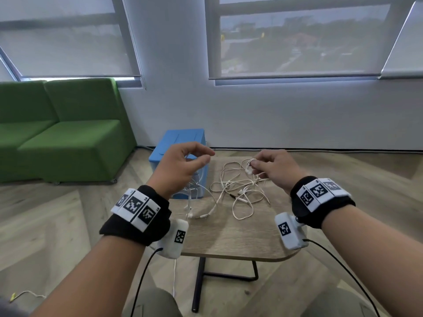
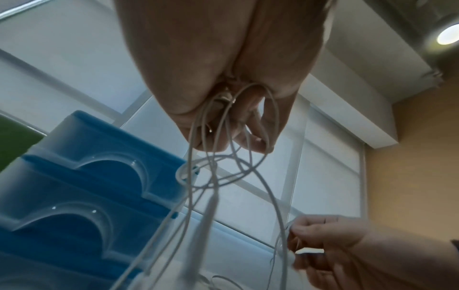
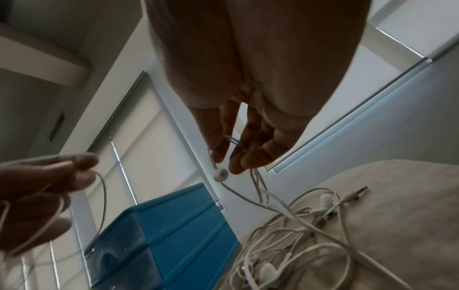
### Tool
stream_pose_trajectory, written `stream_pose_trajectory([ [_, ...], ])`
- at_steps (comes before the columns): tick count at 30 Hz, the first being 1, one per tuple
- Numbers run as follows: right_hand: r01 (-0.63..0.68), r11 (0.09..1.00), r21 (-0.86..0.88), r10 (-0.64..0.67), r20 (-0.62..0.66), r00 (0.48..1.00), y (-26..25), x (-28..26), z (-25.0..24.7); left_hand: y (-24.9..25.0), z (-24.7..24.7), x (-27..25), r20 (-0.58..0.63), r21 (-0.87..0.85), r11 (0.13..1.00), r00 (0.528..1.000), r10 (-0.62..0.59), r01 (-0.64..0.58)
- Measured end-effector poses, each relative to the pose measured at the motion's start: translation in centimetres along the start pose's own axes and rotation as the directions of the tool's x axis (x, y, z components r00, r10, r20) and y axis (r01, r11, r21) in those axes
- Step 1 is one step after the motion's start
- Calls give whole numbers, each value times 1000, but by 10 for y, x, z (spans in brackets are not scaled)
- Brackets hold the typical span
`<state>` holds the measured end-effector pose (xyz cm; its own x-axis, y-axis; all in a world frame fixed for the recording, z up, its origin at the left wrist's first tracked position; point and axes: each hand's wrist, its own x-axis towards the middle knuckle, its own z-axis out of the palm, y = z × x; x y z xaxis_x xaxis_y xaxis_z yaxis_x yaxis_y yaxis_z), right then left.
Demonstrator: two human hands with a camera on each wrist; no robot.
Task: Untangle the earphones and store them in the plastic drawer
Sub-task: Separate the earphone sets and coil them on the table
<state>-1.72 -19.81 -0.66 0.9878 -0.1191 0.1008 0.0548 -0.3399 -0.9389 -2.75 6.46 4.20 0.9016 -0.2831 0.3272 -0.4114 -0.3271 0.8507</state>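
Observation:
White earphone cords (image 1: 238,191) lie tangled on a small wooden table (image 1: 229,239). My left hand (image 1: 183,165) is raised in front of the blue plastic drawer unit (image 1: 180,143) and grips a bunch of cord loops (image 2: 223,157) that hang down from its curled fingers. My right hand (image 1: 272,168) hovers over the tangle and pinches a cord just above a white earbud (image 3: 220,174). More earbuds (image 3: 325,200) and a jack plug (image 3: 357,191) rest on the table in the right wrist view. The drawers (image 2: 94,196) look closed.
A green sofa (image 1: 57,131) stands at the left against the windowed wall. The table has a thin black metal leg (image 1: 199,284). Another cord (image 1: 25,295) lies on the wooden floor at the lower left. Black cables run from both wrist cameras.

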Motion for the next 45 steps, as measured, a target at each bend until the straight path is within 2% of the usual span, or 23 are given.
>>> stream_pose_trajectory([
  [3,10,975,-222,8,80,997,3,-2,2,4,-1,4,-37,-55,998,999,-4,2],
  [6,90,861,-501,-20,142,990,0,-8,7,10,-2,7,-35,-161,987,999,-20,15],
  [8,171,831,-529,-77,195,978,-3,-11,16,15,-1,8,-32,-173,985,999,-6,1],
  [10,290,799,-526,-116,338,934,-3,-14,33,18,0,9,-24,-176,984,1000,16,-20],
  [13,417,706,-572,-60,539,840,-1,-23,61,24,2,11,-20,-202,978,999,38,-41],
  [15,427,677,-599,-8,575,818,0,-27,71,29,1,13,-33,-220,974,999,38,-45],
  [18,330,785,-524,-43,485,873,-2,-27,69,33,0,14,-30,-226,973,999,40,-46],
  [20,260,892,-370,-83,431,899,-4,-25,63,33,0,14,-26,-235,972,999,23,-29],
  [22,161,976,-149,-84,422,903,-9,-28,56,32,2,13,-8,-265,964,1000,-3,1],
  [24,62,997,40,-73,455,887,-20,-36,48,34,5,11,25,-284,959,1000,-14,21],
  [25,75,994,82,-105,477,873,-24,-39,45,36,7,10,39,-284,958,999,-19,29],
  [28,227,973,35,-214,497,841,-34,-50,41,40,11,8,81,-261,963,996,-43,63],
  [30,245,969,28,-234,419,877,-30,-50,38,40,12,9,81,-142,988,995,-50,61],
  [33,101,989,112,-116,133,984,-22,-48,20,35,5,10,-5,30,998,999,-51,51],
  [35,13,993,121,-8,-36,999,-14,-45,4,35,-2,10,-68,-24,998,996,-56,55],
  [36,-22,994,103,29,-75,997,-10,-43,-2,35,-3,10,-85,-61,997,995,-53,48],
  [41,-86,996,8,86,-93,992,4,-35,-9,43,7,7,-68,-66,998,998,-12,7],
  [45,-93,995,35,97,-121,988,1,-34,-11,45,8,10,-99,-116,991,992,-80,68],
])
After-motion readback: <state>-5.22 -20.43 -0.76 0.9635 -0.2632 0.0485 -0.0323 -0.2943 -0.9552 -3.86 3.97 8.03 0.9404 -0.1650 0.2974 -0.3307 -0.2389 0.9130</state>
